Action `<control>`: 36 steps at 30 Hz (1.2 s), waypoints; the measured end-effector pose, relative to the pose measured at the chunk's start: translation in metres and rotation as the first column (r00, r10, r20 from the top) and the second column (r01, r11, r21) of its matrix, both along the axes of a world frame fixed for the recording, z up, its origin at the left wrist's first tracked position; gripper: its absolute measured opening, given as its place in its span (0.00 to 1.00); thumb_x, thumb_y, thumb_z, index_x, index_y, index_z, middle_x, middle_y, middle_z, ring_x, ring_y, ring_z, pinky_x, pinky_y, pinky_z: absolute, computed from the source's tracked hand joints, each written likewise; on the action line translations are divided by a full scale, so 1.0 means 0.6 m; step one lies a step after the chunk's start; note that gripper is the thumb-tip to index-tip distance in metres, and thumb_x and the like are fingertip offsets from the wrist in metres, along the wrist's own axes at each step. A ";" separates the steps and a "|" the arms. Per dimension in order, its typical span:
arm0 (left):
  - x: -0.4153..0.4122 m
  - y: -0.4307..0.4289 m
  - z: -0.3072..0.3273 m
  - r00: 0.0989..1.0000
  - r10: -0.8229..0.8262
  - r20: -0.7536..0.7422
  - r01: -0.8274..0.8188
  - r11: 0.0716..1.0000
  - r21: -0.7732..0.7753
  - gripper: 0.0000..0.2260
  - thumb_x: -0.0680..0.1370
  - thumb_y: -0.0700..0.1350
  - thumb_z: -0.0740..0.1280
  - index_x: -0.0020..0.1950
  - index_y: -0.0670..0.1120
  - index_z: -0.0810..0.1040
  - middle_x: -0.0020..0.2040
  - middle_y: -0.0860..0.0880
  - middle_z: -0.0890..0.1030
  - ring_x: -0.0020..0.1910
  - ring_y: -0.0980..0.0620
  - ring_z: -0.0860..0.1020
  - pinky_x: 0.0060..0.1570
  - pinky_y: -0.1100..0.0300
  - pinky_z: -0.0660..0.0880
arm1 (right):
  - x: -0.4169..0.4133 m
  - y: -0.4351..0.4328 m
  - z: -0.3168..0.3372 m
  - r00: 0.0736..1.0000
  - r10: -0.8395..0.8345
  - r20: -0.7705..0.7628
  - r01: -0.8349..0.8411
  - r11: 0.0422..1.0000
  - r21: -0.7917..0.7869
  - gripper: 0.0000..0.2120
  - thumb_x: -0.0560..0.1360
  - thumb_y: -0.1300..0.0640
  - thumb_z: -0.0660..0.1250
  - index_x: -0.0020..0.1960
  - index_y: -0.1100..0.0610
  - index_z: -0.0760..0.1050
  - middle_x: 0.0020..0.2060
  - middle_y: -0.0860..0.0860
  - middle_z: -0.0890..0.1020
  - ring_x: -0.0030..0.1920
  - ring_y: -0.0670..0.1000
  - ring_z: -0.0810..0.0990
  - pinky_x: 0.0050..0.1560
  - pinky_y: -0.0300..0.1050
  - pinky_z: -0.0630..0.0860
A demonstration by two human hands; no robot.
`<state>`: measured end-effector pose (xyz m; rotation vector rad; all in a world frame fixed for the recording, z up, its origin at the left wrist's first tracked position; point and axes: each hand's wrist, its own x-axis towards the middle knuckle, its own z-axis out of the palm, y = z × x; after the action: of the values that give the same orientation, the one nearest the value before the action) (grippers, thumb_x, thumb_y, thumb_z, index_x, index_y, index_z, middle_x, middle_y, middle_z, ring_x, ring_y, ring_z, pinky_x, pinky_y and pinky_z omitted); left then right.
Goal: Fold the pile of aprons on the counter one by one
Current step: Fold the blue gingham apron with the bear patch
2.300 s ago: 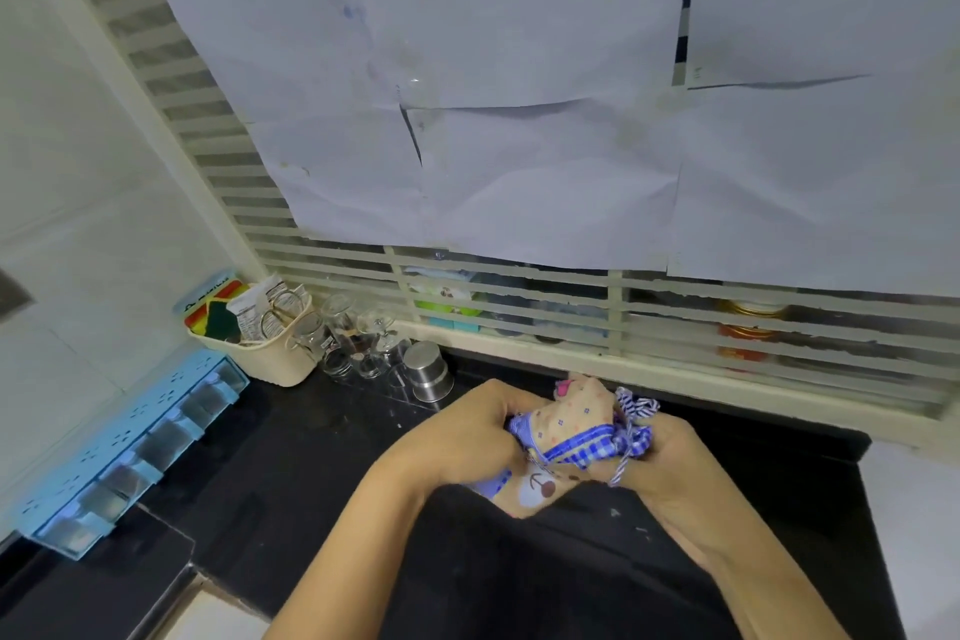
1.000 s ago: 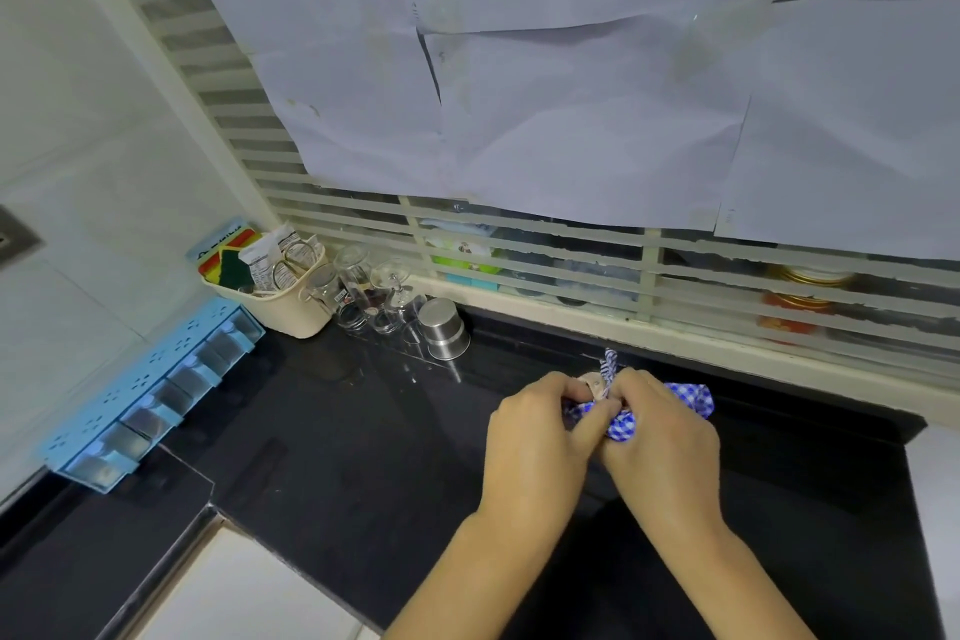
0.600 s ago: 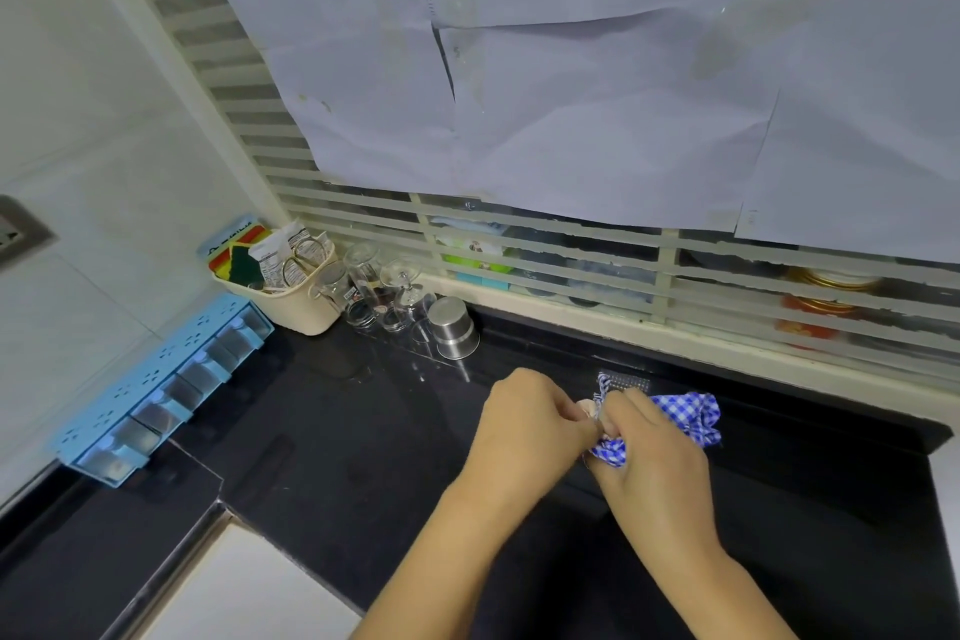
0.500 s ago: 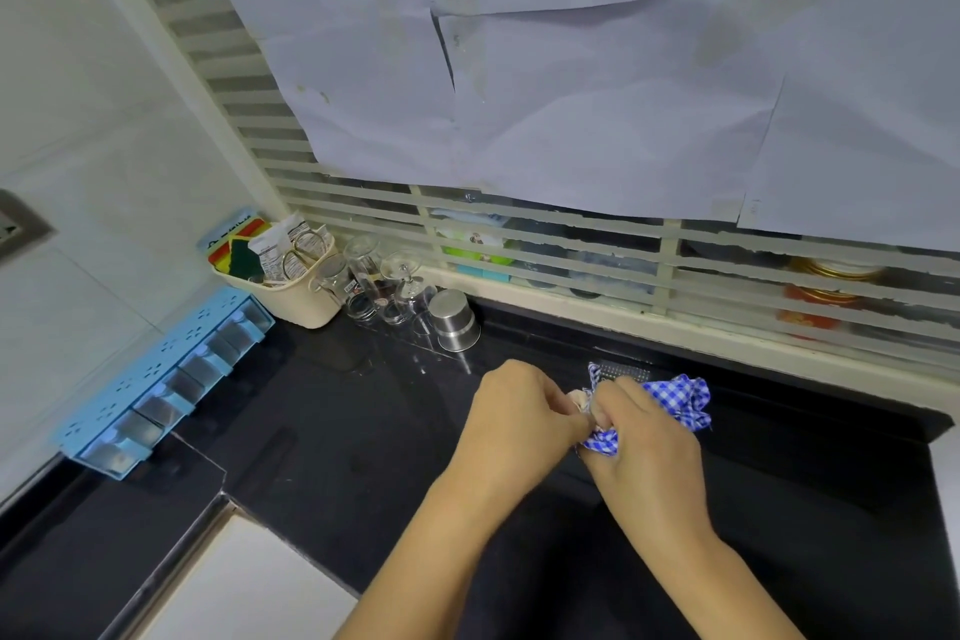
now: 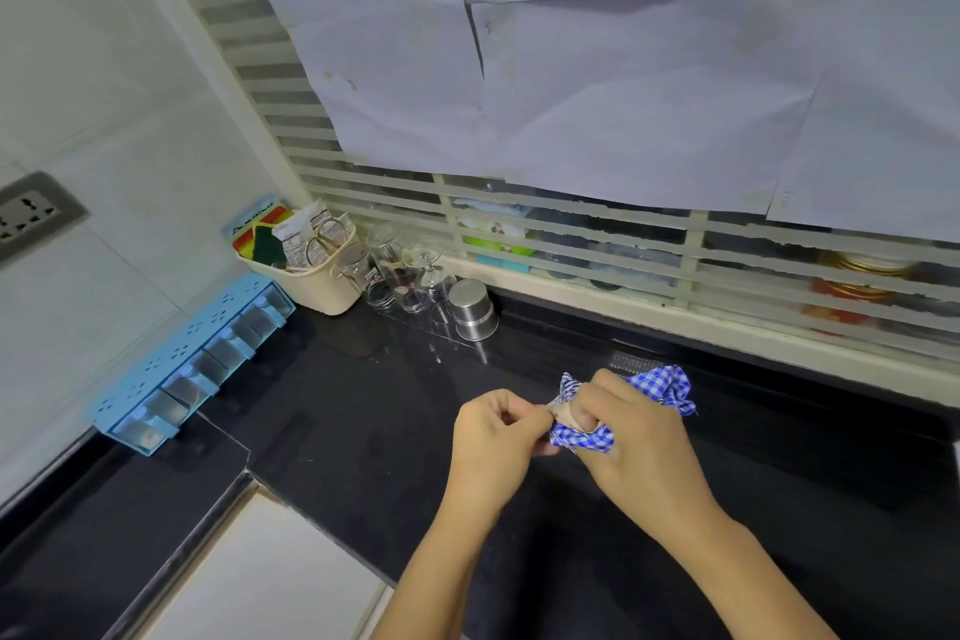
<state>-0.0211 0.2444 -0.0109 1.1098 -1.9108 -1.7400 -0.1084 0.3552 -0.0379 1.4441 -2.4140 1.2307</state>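
Lower centre of frame: both bare forearms reach in from the bottom edge. Left hand (image 5: 493,437), fingers (image 5: 514,411) curled, pinching the left end of the apron (image 5: 662,382). Right hand (image 5: 644,442) is wrapped over the apron, fingers bent round its middle.

The apron sits right of centre, scrunched into a small tight bundle between my two hands. It is soft cotton, with blue-and-white check trim bunched into ruffles at the far right end and a pale patch showing in the gap between my thumbs. Can't tell whether it touches the surface (image 5: 363,405) or hangs just above it.

The surface is black polished stone, glossy, with faint reflections.

Further back, left of centre: an upturned steel cup (image 5: 471,309), brushed metal and tapered. Beside it, clear drinking glasses (image 5: 410,270), also upturned. Then a cream plastic basket (image 5: 322,288) stuffed with packets and scissors. At left edge, a pale blue plastic rack (image 5: 192,359) with clear drawers.

Far: a cream slatted grille (image 5: 571,229), with creased white paper sheets (image 5: 623,94) taped over its upper part.
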 end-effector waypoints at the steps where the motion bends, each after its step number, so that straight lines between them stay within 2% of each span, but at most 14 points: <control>1: 0.000 0.001 -0.003 1.000 0.016 -0.008 -0.017 1.000 -0.017 0.09 0.71 0.30 0.66 0.32 0.38 0.73 0.36 0.35 0.81 0.37 0.42 0.83 0.40 0.53 0.82 | 0.001 -0.001 -0.001 1.000 0.005 0.018 -0.004 1.000 -0.011 0.27 0.63 0.67 0.73 0.36 0.47 0.57 0.34 0.44 0.65 0.30 0.48 0.65 0.27 0.40 0.65; 4: -0.002 0.003 -0.008 0.998 0.052 -0.027 -0.053 0.998 -0.044 0.09 0.71 0.30 0.66 0.32 0.38 0.72 0.36 0.31 0.78 0.39 0.38 0.82 0.40 0.51 0.82 | 0.007 -0.002 -0.004 1.000 0.018 0.024 -0.016 0.997 -0.069 0.25 0.63 0.69 0.73 0.34 0.49 0.59 0.33 0.45 0.67 0.32 0.48 0.68 0.30 0.37 0.65; 10: 0.005 0.001 0.011 0.986 -0.003 -0.164 0.024 0.992 0.120 0.13 0.73 0.28 0.62 0.31 0.40 0.71 0.38 0.36 0.82 0.36 0.49 0.82 0.36 0.57 0.81 | 0.029 0.006 0.031 0.986 -0.045 0.161 0.090 0.955 -0.283 0.12 0.64 0.57 0.67 0.33 0.50 0.62 0.31 0.46 0.71 0.32 0.47 0.70 0.30 0.36 0.65; 14: 0.005 -0.004 0.019 0.984 0.008 -0.176 0.006 0.997 0.079 0.13 0.72 0.27 0.62 0.31 0.40 0.69 0.35 0.39 0.82 0.28 0.52 0.79 0.29 0.61 0.76 | 0.038 0.002 0.046 0.932 -0.043 0.361 0.171 0.928 -0.330 0.18 0.62 0.67 0.71 0.31 0.54 0.63 0.29 0.49 0.71 0.30 0.48 0.70 0.30 0.35 0.66; 18: 0.017 -0.022 0.015 0.992 -0.018 -0.124 0.012 0.999 -0.045 0.15 0.71 0.29 0.66 0.29 0.42 0.67 0.37 0.37 0.81 0.26 0.58 0.74 0.28 0.65 0.70 | 0.035 0.005 0.071 0.835 0.027 0.549 0.193 0.921 -0.338 0.21 0.64 0.70 0.75 0.29 0.57 0.63 0.28 0.55 0.71 0.31 0.56 0.73 0.31 0.46 0.74; 20: 0.024 -0.031 0.017 0.986 -0.106 -0.127 0.098 0.993 -0.061 0.16 0.71 0.29 0.65 0.28 0.44 0.67 0.39 0.43 0.83 0.33 0.58 0.79 0.33 0.65 0.72 | 0.031 0.009 0.080 0.751 0.077 0.656 0.222 0.906 -0.360 0.22 0.66 0.71 0.73 0.30 0.59 0.61 0.27 0.56 0.69 0.30 0.54 0.70 0.29 0.45 0.71; 22: 0.028 -0.035 0.024 0.972 -0.195 -0.134 0.189 0.980 -0.057 0.14 0.72 0.31 0.63 0.30 0.45 0.67 0.39 0.49 0.83 0.39 0.53 0.81 0.37 0.62 0.73 | 0.026 0.011 0.088 0.577 0.170 0.799 0.287 0.874 -0.393 0.22 0.67 0.71 0.72 0.30 0.57 0.60 0.28 0.56 0.68 0.30 0.51 0.71 0.26 0.42 0.70; 25: 0.027 -0.027 0.040 0.954 -0.290 -0.073 0.285 0.956 -0.077 0.11 0.72 0.43 0.62 0.30 0.53 0.66 0.30 0.56 0.70 0.31 0.56 0.69 0.34 0.61 0.65 | 0.016 0.012 0.096 0.338 0.273 0.901 0.377 0.838 -0.396 0.18 0.66 0.66 0.72 0.33 0.56 0.62 0.29 0.55 0.70 0.29 0.51 0.73 0.27 0.42 0.72; 27: 0.025 -0.011 0.048 0.944 -0.326 -0.053 0.323 0.945 -0.057 0.10 0.76 0.46 0.64 0.35 0.52 0.68 0.32 0.56 0.70 0.31 0.59 0.68 0.35 0.63 0.66 | 0.010 0.011 0.099 0.268 0.304 0.914 0.435 0.808 -0.397 0.14 0.65 0.62 0.73 0.35 0.55 0.66 0.30 0.54 0.75 0.30 0.52 0.76 0.31 0.44 0.75; 29: 0.026 0.006 0.053 0.920 -0.388 -0.056 0.390 0.920 0.039 0.10 0.75 0.51 0.71 0.47 0.50 0.71 0.40 0.54 0.79 0.36 0.59 0.78 0.37 0.64 0.73 | 0.005 0.009 0.105 0.278 0.247 0.928 0.469 0.808 -0.356 0.11 0.67 0.62 0.74 0.40 0.55 0.71 0.35 0.56 0.80 0.33 0.54 0.80 0.34 0.48 0.79; 31: 0.026 0.012 0.058 0.879 -0.473 -0.068 0.478 0.872 0.111 0.26 0.68 0.50 0.77 0.61 0.51 0.70 0.50 0.53 0.82 0.47 0.56 0.82 0.42 0.62 0.77 | 0.000 0.005 0.116 0.316 0.186 0.930 0.487 0.810 -0.328 0.11 0.69 0.61 0.74 0.45 0.55 0.72 0.38 0.57 0.82 0.35 0.55 0.82 0.36 0.50 0.80; 32: 0.024 0.011 0.062 0.855 -0.514 -0.074 0.519 0.847 0.118 0.29 0.66 0.48 0.78 0.63 0.51 0.71 0.52 0.52 0.83 0.50 0.53 0.82 0.46 0.59 0.78 | -0.001 0.003 0.122 0.334 0.176 0.926 0.492 0.805 -0.331 0.12 0.69 0.61 0.74 0.46 0.56 0.72 0.39 0.58 0.82 0.35 0.55 0.83 0.36 0.50 0.81; 34: 0.025 0.005 0.075 0.817 -0.567 -0.100 0.575 0.812 0.095 0.23 0.68 0.44 0.77 0.60 0.48 0.76 0.52 0.49 0.83 0.51 0.49 0.82 0.50 0.55 0.78 | 0.001 -0.002 0.131 0.357 0.163 0.920 0.504 0.795 -0.337 0.13 0.69 0.60 0.74 0.47 0.56 0.71 0.40 0.58 0.82 0.35 0.54 0.83 0.36 0.50 0.81; 36: 0.025 0.004 0.092 0.833 -0.544 -0.097 0.551 0.832 0.061 0.14 0.70 0.38 0.76 0.54 0.47 0.80 0.47 0.49 0.84 0.46 0.51 0.83 0.46 0.58 0.78 | 0.004 -0.004 0.139 0.367 0.190 0.910 0.516 0.773 -0.369 0.13 0.69 0.60 0.74 0.47 0.55 0.71 0.41 0.58 0.82 0.35 0.53 0.83 0.36 0.50 0.81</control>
<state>-0.0061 0.2466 0.0443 0.5204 -2.2759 -2.1314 -0.1057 0.3527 0.0454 0.1536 -1.9786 2.9705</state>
